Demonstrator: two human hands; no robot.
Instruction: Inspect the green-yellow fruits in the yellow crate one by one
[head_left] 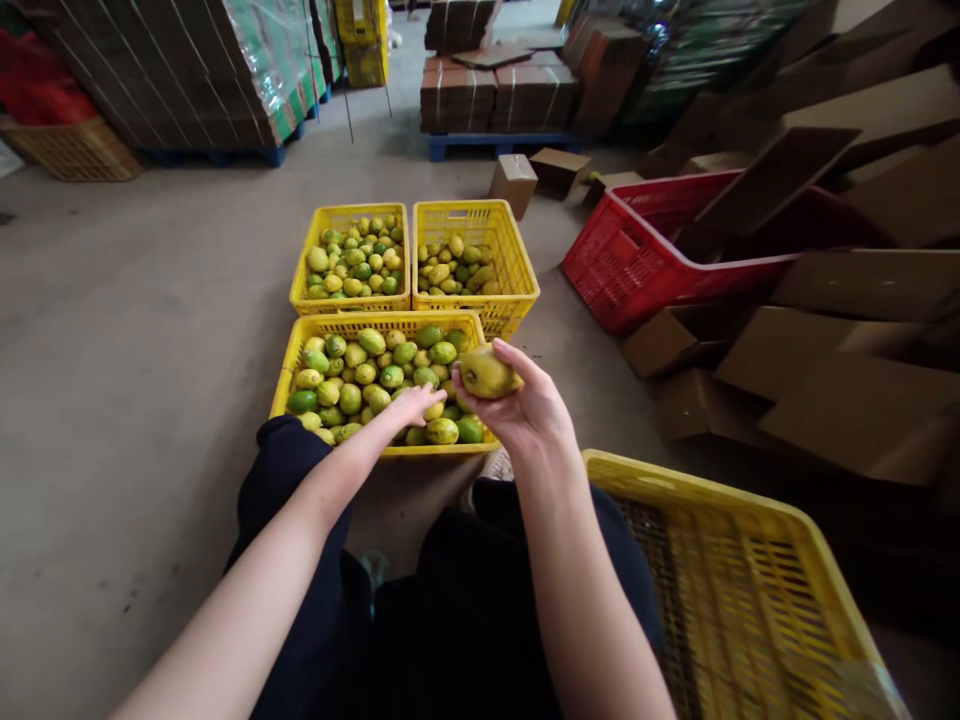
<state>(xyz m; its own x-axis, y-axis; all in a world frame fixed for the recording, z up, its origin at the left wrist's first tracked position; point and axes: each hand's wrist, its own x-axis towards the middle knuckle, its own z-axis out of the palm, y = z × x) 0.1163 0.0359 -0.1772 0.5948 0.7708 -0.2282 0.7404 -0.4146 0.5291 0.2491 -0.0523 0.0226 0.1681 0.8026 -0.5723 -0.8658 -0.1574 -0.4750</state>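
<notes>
My right hand point(536, 410) is closed around a yellow-green lemon point(486, 374), held above the right edge of the nearest yellow crate point(281, 375). The lemon's dark stem end faces left. Over the same crate, my left hand point(420, 404) reaches down with its fingers stretched out, close above green and yellow lemons point(365, 374); whether the fingertips touch one I cannot tell. Behind stand two more yellow crates, the left one point(298, 270) filled with lemons and the right one point(525, 262) holding a lower layer.
A yellow crate point(697, 485) is beside my right leg. To the right, a red crate point(622, 262) stands among loose cardboard boxes point(847, 400). Farther back are a small box point(514, 182), stacked cardboard on a blue pallet point(491, 145) and wrapped stacks point(187, 80).
</notes>
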